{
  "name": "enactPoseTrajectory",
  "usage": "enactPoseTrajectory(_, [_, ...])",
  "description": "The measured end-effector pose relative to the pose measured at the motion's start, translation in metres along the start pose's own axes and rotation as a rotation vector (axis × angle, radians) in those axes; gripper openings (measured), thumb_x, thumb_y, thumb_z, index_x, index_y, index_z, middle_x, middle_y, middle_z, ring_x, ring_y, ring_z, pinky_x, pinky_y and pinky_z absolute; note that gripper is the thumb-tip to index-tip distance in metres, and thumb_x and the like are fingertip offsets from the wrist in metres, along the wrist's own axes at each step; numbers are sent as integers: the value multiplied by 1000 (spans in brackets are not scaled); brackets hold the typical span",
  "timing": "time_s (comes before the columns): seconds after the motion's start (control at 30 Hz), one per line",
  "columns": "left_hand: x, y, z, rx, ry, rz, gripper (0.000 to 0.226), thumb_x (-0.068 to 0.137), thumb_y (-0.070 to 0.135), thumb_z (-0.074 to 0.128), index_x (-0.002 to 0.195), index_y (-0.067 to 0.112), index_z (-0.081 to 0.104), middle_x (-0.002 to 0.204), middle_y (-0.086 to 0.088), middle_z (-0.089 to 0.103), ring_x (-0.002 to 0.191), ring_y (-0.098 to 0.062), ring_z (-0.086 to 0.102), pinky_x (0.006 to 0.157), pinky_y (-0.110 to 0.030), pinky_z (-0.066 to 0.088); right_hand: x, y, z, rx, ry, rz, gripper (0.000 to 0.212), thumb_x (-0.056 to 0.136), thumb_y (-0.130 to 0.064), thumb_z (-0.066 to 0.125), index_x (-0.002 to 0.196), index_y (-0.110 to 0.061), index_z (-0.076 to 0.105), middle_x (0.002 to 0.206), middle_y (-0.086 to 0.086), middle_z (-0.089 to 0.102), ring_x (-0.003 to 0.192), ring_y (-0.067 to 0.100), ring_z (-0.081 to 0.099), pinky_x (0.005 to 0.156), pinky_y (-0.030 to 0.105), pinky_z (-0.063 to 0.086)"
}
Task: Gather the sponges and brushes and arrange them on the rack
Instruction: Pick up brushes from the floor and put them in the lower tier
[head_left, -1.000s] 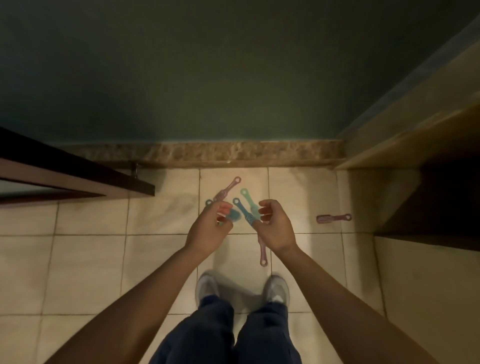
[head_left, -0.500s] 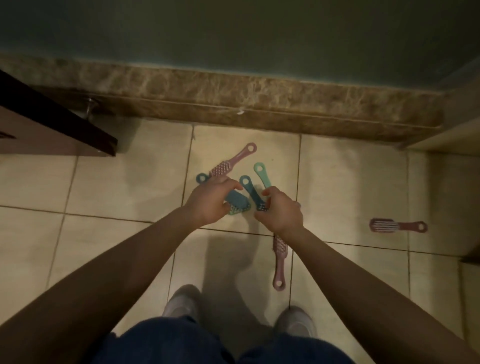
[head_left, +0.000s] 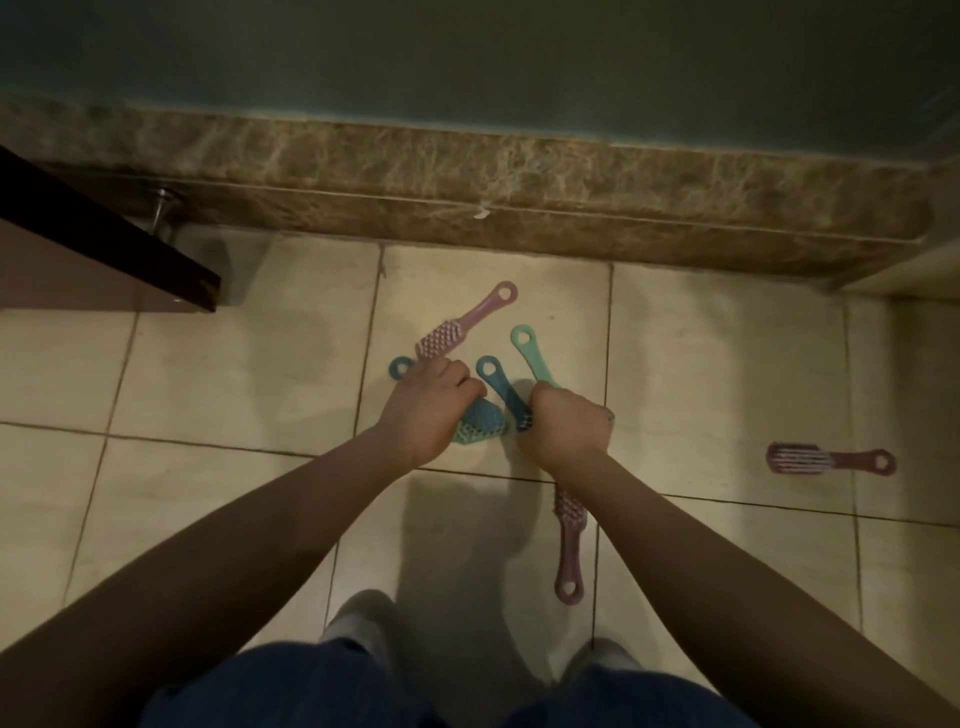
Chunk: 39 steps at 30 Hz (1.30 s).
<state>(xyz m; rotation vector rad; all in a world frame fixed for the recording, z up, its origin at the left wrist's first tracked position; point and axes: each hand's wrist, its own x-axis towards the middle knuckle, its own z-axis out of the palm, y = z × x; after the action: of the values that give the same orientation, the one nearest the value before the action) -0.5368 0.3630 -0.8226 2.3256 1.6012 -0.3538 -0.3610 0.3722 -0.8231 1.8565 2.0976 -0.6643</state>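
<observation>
Evidently the brushes looked light, stiff plastic, easiest taken by their looped handles. Just out from the skirting, the left hand curled round a teal brush, and the right hand gripped a blue brush and a green brush. Farther from the skirting, a maroon brush lay on smooth floor tiles.

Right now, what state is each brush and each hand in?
Light pink plastic brush: flat on the tiles, bristles up.
Teal plastic brush: gripped by left hand, ring end showing.
Green plastic brush: handle out, head inside right hand.
Dark blue plastic brush: lying between both hands, grip unclear.
Mauve plastic brush: flat, untouched.
Dark pink plastic brush: flat, alone at right.
</observation>
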Motion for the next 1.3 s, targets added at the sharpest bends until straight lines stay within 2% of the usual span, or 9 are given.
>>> enactPoseTrajectory(0.23, [-4,-1,5,-119,35,-25,44,77,19,65,119,22,52,114,-1,53,105,-20,52,87,-34,40,9,-5,4,42,-7,-109,21,82,-50,61,82,-30,54,59,-10,42,60,14,52,50,22,33])
enactPoseTrajectory(0.37, [-7,-7,-5,-238,28,-65,32,77,26,65,105,22,50,100,0,60,85,-19,57,66,-31,38,4,-4,1,199,-76,-54,41,77,-66,57,64,-28,45,59,-10,51,57,9,53,48,21,34])
enactPoseTrajectory(0.53, [-9,-11,-27,-408,-36,-144,32,80,33,56,107,24,41,78,4,55,60,-14,49,46,-26,28,8,-2,-29,506,-199,92,28,77,-53,61,76,-25,59,73,-6,62,68,11,60,50,24,37])
enactPoseTrajectory(0.63, [-8,-11,-50,-456,-43,-160,32,81,38,54,107,28,38,79,5,52,60,-16,49,49,-28,29,6,-4,-59,843,-237,156,12,81,-26,66,76,-20,57,72,3,65,64,17,65,59,35,55])
enactPoseTrajectory(0.73, [-14,-6,-90,-501,-46,-186,33,81,43,51,106,32,31,83,5,55,63,-21,53,53,-31,37,-9,-8,-100,1074,-236,243,12,84,-12,59,79,-11,49,59,10,56,39,18,54,42,30,49])
enactPoseTrajectory(0.87, [-42,11,-168,-573,-20,-231,27,84,39,49,104,33,32,78,4,57,62,-23,57,51,-31,40,-56,-16,-177,1203,-248,324,9,87,-12,54,81,-11,47,58,6,45,36,14,37,38,22,32])
enactPoseTrajectory(0.97, [-71,31,-243,-595,25,-203,23,85,31,51,106,33,41,98,10,61,62,-14,53,51,-28,35,-105,-24,-247,1298,-280,378,11,90,-17,54,86,-7,55,54,5,45,33,13,35,38,19,27])
enactPoseTrajectory(1.13, [-117,71,-385,-536,81,-52,31,85,19,55,115,28,54,117,8,57,95,-16,59,72,-31,46,-193,-33,-372,1450,-282,426,35,92,-39,58,91,-4,60,65,14,68,34,17,38,41,21,30])
enactPoseTrajectory(1.3, [-161,121,-527,-503,111,64,35,84,16,56,117,27,58,118,8,58,99,-16,58,82,-35,49,-280,-28,-501,1562,-205,464,22,90,-19,61,97,1,57,60,7,68,33,15,37,39,22,30])
